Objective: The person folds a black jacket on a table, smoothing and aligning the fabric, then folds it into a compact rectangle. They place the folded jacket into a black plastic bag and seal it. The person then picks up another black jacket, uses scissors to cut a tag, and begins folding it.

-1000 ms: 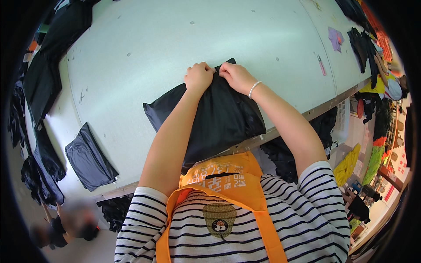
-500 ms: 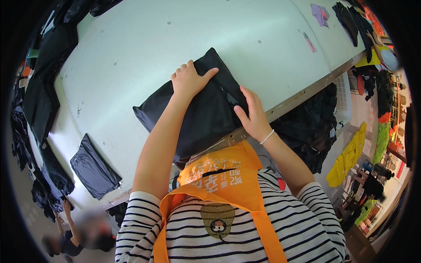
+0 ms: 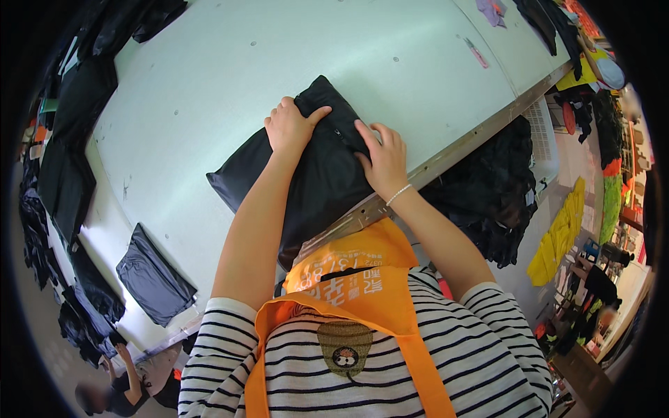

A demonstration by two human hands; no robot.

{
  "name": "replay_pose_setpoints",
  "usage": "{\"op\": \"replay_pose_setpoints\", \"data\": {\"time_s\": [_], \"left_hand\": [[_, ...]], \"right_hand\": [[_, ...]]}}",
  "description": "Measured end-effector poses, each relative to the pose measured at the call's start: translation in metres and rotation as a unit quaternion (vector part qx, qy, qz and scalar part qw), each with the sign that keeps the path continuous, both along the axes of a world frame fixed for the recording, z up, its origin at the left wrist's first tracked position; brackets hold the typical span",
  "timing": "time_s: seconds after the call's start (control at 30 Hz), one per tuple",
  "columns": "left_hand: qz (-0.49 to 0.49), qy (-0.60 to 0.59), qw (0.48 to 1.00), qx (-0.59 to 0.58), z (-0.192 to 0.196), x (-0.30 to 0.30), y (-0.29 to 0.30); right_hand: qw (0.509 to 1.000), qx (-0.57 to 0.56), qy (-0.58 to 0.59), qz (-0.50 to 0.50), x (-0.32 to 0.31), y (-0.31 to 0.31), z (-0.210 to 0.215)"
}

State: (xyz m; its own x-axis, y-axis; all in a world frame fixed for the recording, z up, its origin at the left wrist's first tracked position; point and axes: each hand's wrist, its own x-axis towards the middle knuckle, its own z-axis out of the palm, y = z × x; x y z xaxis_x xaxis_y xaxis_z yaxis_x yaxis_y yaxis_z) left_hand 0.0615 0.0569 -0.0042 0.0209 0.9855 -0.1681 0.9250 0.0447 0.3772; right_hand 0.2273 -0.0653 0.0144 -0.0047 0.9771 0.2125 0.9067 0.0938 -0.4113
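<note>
A folded black garment [image 3: 327,181] lies on the pale table, its near edge hanging over the table's front. A small zip [image 3: 339,134] shows on its upper face. My left hand [image 3: 289,129] grips its far left edge, fingers curled over the fold and thumb stretched across the top. At the right edge, my right hand [image 3: 385,159] rests on the cloth with its fingers apart; the thumb and index finger touch the garment.
Another folded black garment [image 3: 155,277] lies at the table's near left. More black garments [image 3: 73,160] line the left side. Pink-handled snips [image 3: 477,53] lie at the far right. Below the table edge hangs a heap of black cloth [image 3: 488,188]. A co-worker [image 3: 125,383] is at the lower left.
My right hand has shifted up and left along the garment's right edge, its fingers more spread. The loose gap by the zip now lies flatter. My left hand keeps its place on the cloth.
</note>
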Motion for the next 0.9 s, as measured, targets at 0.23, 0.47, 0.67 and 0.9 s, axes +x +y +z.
{"op": "replay_pose_setpoints", "data": {"time_s": [0.23, 0.47, 0.67, 0.9], "left_hand": [[0.0, -0.013, 1.0, 0.018, -0.009, 0.0, 0.002], [-0.002, -0.007, 1.0, -0.001, -0.007, -0.003, 0.002], [-0.003, -0.012, 1.0, -0.008, -0.008, -0.002, 0.003], [0.009, -0.008, 0.999, -0.034, -0.002, -0.004, 0.001]], "right_hand": [[0.971, -0.13, 0.139, 0.145, 0.001, 0.06, 0.004], [0.94, -0.214, 0.087, 0.251, 0.009, 0.099, 0.011], [0.92, -0.177, -0.036, 0.348, 0.015, 0.091, 0.021], [0.861, -0.208, -0.176, 0.429, 0.045, -0.016, 0.053]]}}
